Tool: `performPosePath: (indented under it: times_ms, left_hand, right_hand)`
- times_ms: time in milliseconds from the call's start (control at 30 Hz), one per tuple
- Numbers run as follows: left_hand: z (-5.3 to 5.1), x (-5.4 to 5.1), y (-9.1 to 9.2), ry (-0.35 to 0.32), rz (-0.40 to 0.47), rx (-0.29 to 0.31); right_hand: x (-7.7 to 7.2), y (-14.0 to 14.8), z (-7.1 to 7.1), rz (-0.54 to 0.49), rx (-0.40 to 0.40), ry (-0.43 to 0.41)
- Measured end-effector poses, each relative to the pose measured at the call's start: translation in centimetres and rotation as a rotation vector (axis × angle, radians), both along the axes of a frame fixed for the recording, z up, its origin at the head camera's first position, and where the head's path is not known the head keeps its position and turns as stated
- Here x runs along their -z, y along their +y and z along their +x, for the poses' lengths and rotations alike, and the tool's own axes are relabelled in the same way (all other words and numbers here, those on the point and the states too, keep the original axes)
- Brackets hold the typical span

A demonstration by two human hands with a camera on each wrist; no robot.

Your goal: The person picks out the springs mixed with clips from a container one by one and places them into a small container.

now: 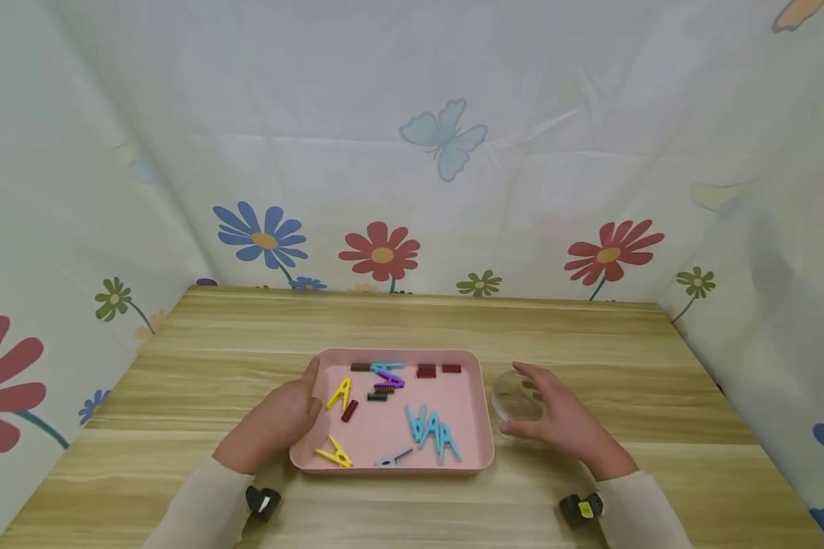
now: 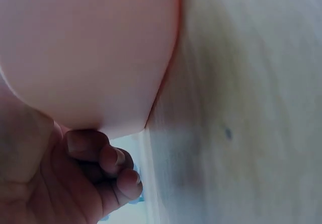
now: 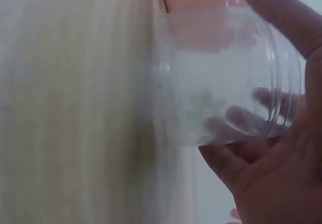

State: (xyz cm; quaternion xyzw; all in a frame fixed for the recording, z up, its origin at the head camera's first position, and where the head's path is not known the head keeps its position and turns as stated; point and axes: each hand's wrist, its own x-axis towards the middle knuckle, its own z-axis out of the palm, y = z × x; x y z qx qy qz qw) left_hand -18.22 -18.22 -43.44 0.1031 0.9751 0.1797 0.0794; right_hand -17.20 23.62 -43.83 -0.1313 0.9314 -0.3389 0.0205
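A pink rectangular tray lies on the table in the head view. My left hand grips its left wall; in the left wrist view, curled fingers rest against the outside of the tray. To the tray's right, my right hand holds a clear plastic jar, thumb and fingers around its sides. The right wrist view shows this transparent jar standing on the table. Inside the tray are yellow clips, light-blue clips, a purple clip and small dark coils.
A grey-blue clip lies near the tray's front wall. More dark red coils sit along the back. The wood-grain table ends at a white curtain printed with flowers, which also hangs on both sides.
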Motion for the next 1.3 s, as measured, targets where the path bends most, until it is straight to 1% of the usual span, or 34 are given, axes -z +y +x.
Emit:
performPosePath:
  times_ms: [67,167,233,300,367,467,633,700,933,1167,1300]
  left_hand:
    - [0.0,0.1,-0.3,-0.005,0.028,0.006]
    - [-0.1,0.3,-0.8,-0.002,0.066,0.023]
    - [-0.2,0.3,-1.1,0.005,0.074,0.037]
    - [-0.2,0.3,-1.2,0.01,0.089,0.053]
    - [-0.3,0.3,-1.2,0.009,0.094,0.057]
    - [-0.3,0.1,-1.2,0.016,0.101,0.067]
    - [-0.1,0.1,-1.2,0.032,0.099,0.08]
    - [-0.1,0.2,-1.2,0.037,0.102,0.083]
    - [-0.1,0.3,-1.1,0.049,0.109,0.1]
    - [-0.2,0.4,-1.1,0.045,0.108,0.093]
    - [-0.3,0.5,-1.1,0.033,0.111,0.082]
  right_hand:
    - [0.4,0.3,-0.2,-0.071,-0.019,-0.009]
    - [1.0,0.9,-0.4,-0.225,-0.057,-0.04]
    - [1.3,1.4,-0.5,-0.306,-0.075,-0.067]
    - [1.5,1.7,-0.6,-0.358,-0.091,-0.09]
    - [1.6,1.9,-0.6,-0.381,-0.101,-0.103]
    - [1.8,2.1,-0.7,-0.395,-0.102,-0.116]
    - [2.3,2.1,-0.8,-0.353,-0.089,-0.127]
    - [2.4,2.1,-0.7,-0.352,-0.086,-0.128]
    - [2.9,2.4,-0.6,-0.417,-0.085,-0.135]
    - [3.0,2.3,-0.6,-0.435,-0.072,-0.128]
    - [3.1,2.2,-0.7,-0.425,-0.058,-0.133]
